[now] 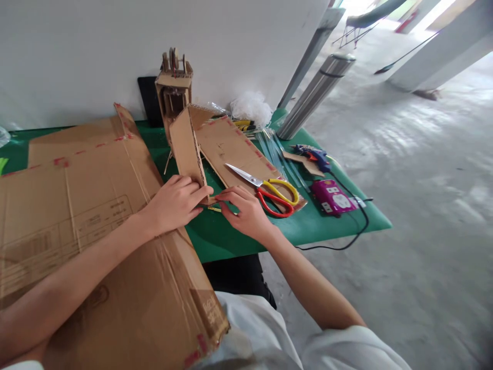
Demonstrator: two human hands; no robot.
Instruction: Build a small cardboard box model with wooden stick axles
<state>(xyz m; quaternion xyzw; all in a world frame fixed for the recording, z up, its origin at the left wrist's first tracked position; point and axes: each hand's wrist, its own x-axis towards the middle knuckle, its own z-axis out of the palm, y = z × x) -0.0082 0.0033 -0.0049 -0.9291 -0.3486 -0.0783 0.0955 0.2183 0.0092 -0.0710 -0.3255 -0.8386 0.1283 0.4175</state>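
My left hand (179, 203) is closed round the near end of a folded cardboard piece (187, 146), which leans up and away from me. At its lower right corner, the fingertips of my right hand (243, 209) pinch a small cardboard flap (211, 201). Both hands meet just above the green tabletop (219, 239). Right of my right hand, scissors (271, 192) with one yellow and one red handle lie with blades apart, partly on a flat cardboard strip (231, 146). Behind the folded piece stands a cardboard model (174, 85) with upright discs on top.
A large flattened carton (88, 200) covers the left side. On the right are clear glue sticks (279, 154), a blue glue gun (314, 155), a purple power box (334, 197) with a black cable, and a tall steel flask (314, 97). White shredded filler (251, 109) lies by the wall.
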